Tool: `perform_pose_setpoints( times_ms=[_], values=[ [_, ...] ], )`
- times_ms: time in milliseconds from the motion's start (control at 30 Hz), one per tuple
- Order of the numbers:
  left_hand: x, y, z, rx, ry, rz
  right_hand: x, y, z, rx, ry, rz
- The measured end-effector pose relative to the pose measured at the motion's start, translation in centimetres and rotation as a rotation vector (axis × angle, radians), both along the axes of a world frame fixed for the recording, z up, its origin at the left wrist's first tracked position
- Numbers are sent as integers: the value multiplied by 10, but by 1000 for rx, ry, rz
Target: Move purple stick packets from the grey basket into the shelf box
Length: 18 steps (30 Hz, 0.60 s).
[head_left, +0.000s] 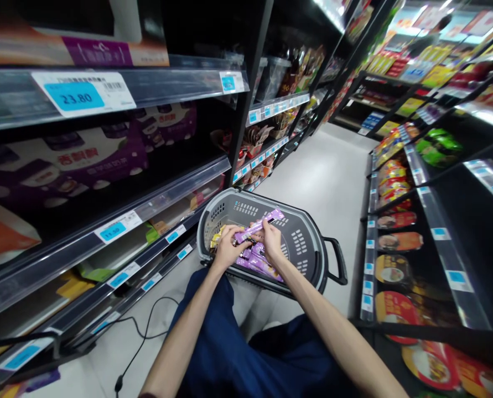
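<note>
Head view, and the biggest thing here is the tall dark shelving (171, 77) along the left, with lower snack shelving (432, 210) facing it across a pale floor (325, 160). Down in the aisle, right by the person's blue-trousered knees (213, 309), sits the grey shopping basket (290, 237), its black handle (340, 262) sticking out to the right. Both hands are in play over it! The right hand (271, 239) has its fingers pinched on a slim purple packet, toward the far end; the left hand (228, 247) has its fingers curled round the near end, and that looks like a grip too. Beneath them lie more purple packets (254, 262) in a loose heap, with a few yellow packets (215, 237) tucked at the left. And here's the held purple packet (257, 228) itself, slanting up to the right, above the heap and within the basket's outline. It should be light, its glossy wrapper a touch slippery; whether the inside is stiff or crumbly, I can't tell. Best hold: a gentle pinch near each end, no squeezing the middle.
</note>
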<state>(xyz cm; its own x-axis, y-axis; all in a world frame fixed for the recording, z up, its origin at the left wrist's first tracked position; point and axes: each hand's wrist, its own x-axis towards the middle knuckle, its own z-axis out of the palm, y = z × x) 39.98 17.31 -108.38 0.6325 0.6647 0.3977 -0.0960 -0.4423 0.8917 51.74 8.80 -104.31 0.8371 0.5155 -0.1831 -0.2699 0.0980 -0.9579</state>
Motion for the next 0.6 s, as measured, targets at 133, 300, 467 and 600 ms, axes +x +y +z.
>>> perform_pose_setpoints(
  times_ms=[133, 300, 467, 600],
  values=[
    [-1, -1, 1, -79, 71, -40, -8, -2, 3, 18, -130, 210],
    [-4, 1, -1, -113, 136, -82, -12, -1, -1, -10, -315, 268],
    [-1, 1, 0, -149, 122, -124, -9, 3, 0, -72, -305, 194],
    [-6, -11, 9, -105, 88, 0, -18, -6, -2, -119, -337, 225]
  ],
)
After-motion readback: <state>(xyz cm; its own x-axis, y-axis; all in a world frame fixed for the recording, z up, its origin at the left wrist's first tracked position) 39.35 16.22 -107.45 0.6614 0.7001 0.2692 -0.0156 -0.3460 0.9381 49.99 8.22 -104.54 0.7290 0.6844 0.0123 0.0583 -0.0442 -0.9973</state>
